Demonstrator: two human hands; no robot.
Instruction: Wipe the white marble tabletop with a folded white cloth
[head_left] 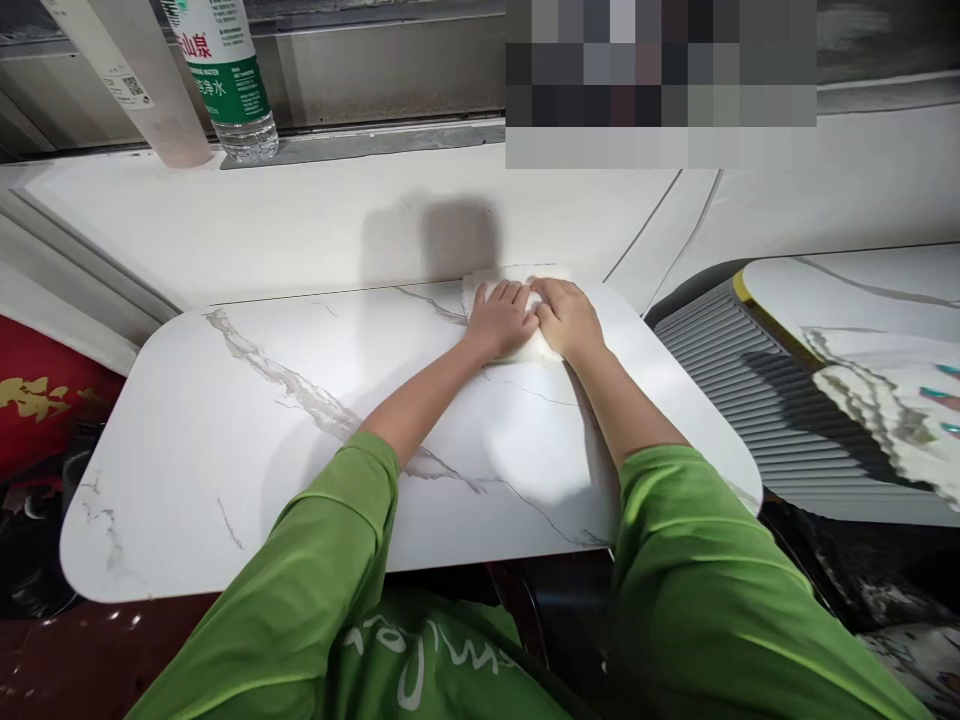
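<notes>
Cloth (pixel 538 350) under left hand (pixel 501 322) and right hand (pixel 574 318)

Your left hand (pixel 501 322) and right hand (pixel 573 318) lie close together on a white cloth (pixel 535 349) near the marbled surface's (pixel 187 430) far edge.

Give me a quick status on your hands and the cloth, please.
Left hand and right hand both on white cloth. Cloth on marbled tabletop, at far edge. Water bottle stands apart, on the ledge behind.
</notes>
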